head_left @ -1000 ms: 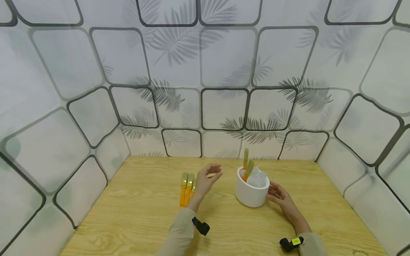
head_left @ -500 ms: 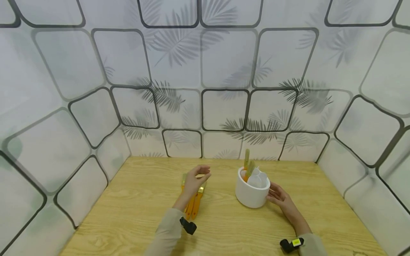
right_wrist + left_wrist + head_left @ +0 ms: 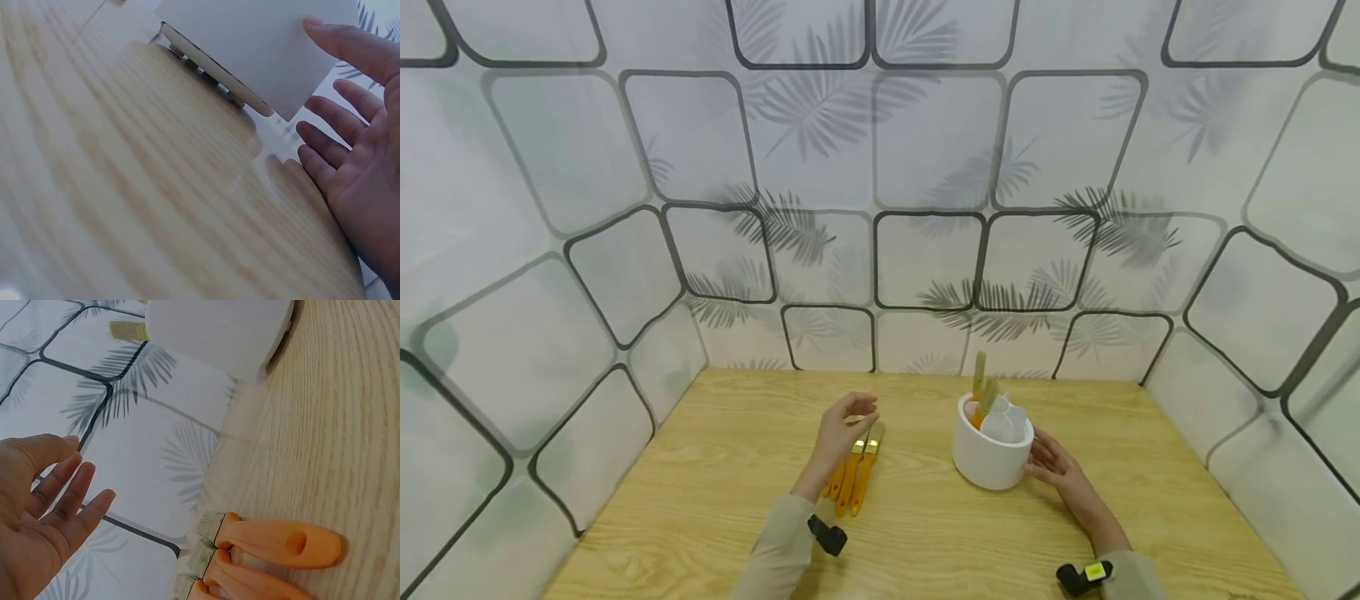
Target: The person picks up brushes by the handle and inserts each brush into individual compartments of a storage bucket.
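Observation:
My left hand (image 3: 842, 429) hovers over several paintbrushes (image 3: 856, 479) lying side by side on the table, its fingers loosely bent and holding nothing. In the left wrist view, the fingers (image 3: 87, 506) are spread apart, away from the orange brush handles (image 3: 275, 542). A white round pot (image 3: 988, 454) stands to the right, with upright paintbrushes (image 3: 979, 379) and a whitish translucent piece (image 3: 1003, 421) inside. Against the pot's right side rests my right hand (image 3: 1060, 467). Its thumb tip (image 3: 315, 24) overlaps the white wall in the right wrist view, the other fingers extended beside it.
The wooden table (image 3: 910, 533) runs back to a patterned cloth wall (image 3: 925, 250), which also encloses both sides. Small feet show beneath the pot's base (image 3: 215, 72). A black camera sits on each wrist.
My left hand has moved left, from beside the brushes to over them, uncovering the ones on the right. The right hand stays at the pot.

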Motion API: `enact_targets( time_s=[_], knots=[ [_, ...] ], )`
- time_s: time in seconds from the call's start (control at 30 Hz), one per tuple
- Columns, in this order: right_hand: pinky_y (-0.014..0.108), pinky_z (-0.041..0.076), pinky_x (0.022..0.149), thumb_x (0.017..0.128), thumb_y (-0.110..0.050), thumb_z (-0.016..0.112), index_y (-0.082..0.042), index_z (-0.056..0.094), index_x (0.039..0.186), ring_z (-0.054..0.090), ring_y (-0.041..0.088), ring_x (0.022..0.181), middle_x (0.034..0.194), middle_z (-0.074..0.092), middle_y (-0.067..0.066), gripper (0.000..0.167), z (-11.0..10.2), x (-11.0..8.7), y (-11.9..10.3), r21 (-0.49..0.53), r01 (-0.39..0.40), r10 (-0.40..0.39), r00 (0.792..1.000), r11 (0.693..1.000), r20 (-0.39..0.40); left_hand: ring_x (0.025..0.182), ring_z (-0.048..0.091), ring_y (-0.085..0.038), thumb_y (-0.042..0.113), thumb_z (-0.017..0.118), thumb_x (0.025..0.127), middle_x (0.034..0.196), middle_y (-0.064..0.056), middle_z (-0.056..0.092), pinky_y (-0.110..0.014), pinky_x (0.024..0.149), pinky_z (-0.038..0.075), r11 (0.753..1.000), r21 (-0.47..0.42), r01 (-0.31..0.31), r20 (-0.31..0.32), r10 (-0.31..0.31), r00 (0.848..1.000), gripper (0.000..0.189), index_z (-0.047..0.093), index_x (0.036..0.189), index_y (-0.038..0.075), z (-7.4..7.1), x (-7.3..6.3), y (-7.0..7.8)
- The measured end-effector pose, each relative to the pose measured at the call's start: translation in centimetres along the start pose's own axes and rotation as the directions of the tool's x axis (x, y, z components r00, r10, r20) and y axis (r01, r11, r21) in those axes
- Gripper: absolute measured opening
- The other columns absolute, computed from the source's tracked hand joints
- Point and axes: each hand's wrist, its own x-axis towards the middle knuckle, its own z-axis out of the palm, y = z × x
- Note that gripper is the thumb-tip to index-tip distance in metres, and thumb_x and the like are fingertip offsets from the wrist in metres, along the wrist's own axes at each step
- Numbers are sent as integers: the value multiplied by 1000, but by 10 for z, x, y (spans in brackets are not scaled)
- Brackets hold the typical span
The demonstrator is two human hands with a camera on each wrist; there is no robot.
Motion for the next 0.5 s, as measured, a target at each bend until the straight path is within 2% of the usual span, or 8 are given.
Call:
enact_targets(
  time_s=[0.13,0.3,0.37,0.5],
  knots=[
    [10,37,93,91,-7,56,-9,21,147,42,-10,117,129,44,-21,66,-1,0,0,-12,-13,13,1000,1000,4,88,63,-18,12,68,84,96,-9,67,-29,73,55,1000,0,-12,-10,12,1000,21,66,105,12,-2,-3,-2],
    [9,36,93,91,-8,56,-11,20,148,42,-11,117,129,43,-21,67,-1,0,1,-28,-23,24,1000,999,6,92,62,-32,3,65,84,98,-20,65,-32,75,55,1000,-7,-16,1,16,1000,22,63,107,2,-7,-10,20],
    [9,36,93,91,-8,56,-11,20,148,42,-11,117,129,43,-21,67,-1,0,1,-27,-23,23,1000,999,7,94,61,-36,0,63,85,99,-23,64,-31,76,55,1000,-5,2,15,-2,1000,23,62,107,-1,-10,-13,30],
    [9,37,92,91,-5,55,-6,21,147,43,-10,116,127,45,-22,65,-1,0,1,-13,-8,8,1000,1000,6,94,61,-36,-1,63,85,100,-24,64,-27,74,54,1000,-8,12,14,-12,1000,22,62,108,-1,-13,-16,30]
  ],
)
